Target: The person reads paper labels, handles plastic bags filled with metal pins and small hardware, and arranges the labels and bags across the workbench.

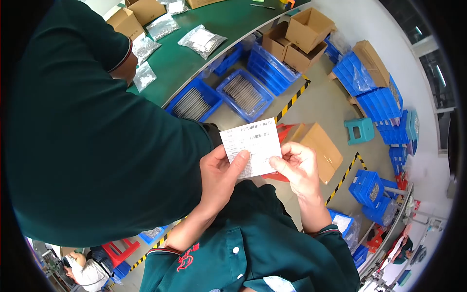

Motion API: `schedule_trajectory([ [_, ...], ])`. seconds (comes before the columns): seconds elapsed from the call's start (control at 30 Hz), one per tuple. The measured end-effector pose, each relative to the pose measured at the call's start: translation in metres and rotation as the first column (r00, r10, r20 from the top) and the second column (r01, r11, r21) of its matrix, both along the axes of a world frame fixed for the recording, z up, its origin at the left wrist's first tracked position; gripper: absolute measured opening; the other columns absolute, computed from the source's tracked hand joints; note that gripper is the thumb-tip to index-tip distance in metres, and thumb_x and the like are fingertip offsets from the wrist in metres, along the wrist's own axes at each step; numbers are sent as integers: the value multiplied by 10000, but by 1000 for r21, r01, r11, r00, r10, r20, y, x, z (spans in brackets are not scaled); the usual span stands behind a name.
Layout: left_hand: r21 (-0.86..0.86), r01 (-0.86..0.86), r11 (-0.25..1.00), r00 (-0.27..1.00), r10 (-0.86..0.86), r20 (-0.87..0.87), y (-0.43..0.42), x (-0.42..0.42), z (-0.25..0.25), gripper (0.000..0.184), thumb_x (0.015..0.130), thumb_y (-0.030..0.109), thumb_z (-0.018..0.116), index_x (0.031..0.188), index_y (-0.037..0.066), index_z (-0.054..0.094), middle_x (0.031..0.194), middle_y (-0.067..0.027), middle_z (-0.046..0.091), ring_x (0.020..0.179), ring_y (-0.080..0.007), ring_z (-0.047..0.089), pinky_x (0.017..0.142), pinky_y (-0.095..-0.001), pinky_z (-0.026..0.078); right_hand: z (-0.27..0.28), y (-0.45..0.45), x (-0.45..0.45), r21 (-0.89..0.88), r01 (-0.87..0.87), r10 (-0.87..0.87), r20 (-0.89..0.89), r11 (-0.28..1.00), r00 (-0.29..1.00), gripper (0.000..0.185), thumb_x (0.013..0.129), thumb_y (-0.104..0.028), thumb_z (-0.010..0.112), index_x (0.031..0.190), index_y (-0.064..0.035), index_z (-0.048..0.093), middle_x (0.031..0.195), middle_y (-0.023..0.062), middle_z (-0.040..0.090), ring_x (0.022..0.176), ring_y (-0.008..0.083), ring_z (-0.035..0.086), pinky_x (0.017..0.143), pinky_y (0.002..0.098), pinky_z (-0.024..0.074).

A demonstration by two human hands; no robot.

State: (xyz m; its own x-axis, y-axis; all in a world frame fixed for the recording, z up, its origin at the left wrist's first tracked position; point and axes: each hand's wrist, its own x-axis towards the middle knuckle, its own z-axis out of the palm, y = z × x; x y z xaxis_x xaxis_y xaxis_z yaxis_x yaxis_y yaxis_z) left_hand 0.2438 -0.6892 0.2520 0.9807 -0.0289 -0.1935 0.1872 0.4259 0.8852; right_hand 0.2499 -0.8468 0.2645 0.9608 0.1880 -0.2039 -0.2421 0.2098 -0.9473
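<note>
A white printed label sheet with barcodes and small text is held up in front of my chest, roughly in the middle of the view. My left hand grips its lower left side, thumb on the front face. On the lower right edge, my right hand pinches the same sheet between thumb and fingers. Both hands are closed on it, and the fingers behind the paper are hidden. The small print is too fine to read.
A co-worker in dark green stands close on the left. Ahead is a green table with bags of parts. Blue crates, an open-floor carton, a teal stool and a red stool stand around.
</note>
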Motion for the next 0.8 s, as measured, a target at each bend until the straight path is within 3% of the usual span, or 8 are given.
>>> schedule_trajectory([
  [0.17, -52, -96, 994, 995, 97, 9, -1, 27, 3, 205, 816, 43, 543, 988, -69, 545, 911, -87, 598, 812, -97, 554, 724, -226, 448, -1, 4, 41, 44, -10, 8, 43, 999, 999, 76, 756, -10, 607, 798, 37, 565, 714, 40, 578, 629, 57, 531, 574, 181, 429],
  [0.6, 111, -490, 865, 861, 500, -93, -8, 183, -1, 196, 797, 35, 564, 966, -63, 560, 884, -76, 608, 764, -93, 562, 693, -218, 449, -15, 16, 257, 104, -380, 380, 25, 919, 925, 87, 783, -52, 583, 769, 34, 576, 676, 34, 581, 602, 60, 548, 530, 185, 455],
  [0.67, 109, -512, 852, 849, 521, -89, -6, 205, -6, 181, 794, 35, 569, 952, -53, 569, 872, -70, 611, 764, -90, 561, 690, -216, 448, -17, 18, 288, 11, -471, 470, 42, 882, 882, 104, 790, -60, 574, 762, 40, 574, 653, 27, 575, 598, 59, 552, 539, 182, 459],
  [0.73, 112, -544, 832, 824, 555, -113, -6, 221, -11, 174, 791, 35, 573, 945, -47, 574, 864, -65, 612, 764, -87, 561, 693, -217, 448, -19, 24, 311, 53, -481, 481, 11, 875, 876, 94, 779, -43, 573, 736, 41, 570, 624, 10, 556, 575, 41, 520, 513, 173, 419],
  [0.8, 134, -599, 790, 787, 611, -86, -2, 243, -19, 160, 789, 45, 581, 928, -35, 581, 843, -48, 612, 747, -82, 556, 689, -221, 448, -34, 27, 337, -177, -546, 562, 54, 819, 825, 80, 766, -22, 569, 708, 33, 567, 604, -3, 534, 547, 27, 471, 483, 174, 365],
])
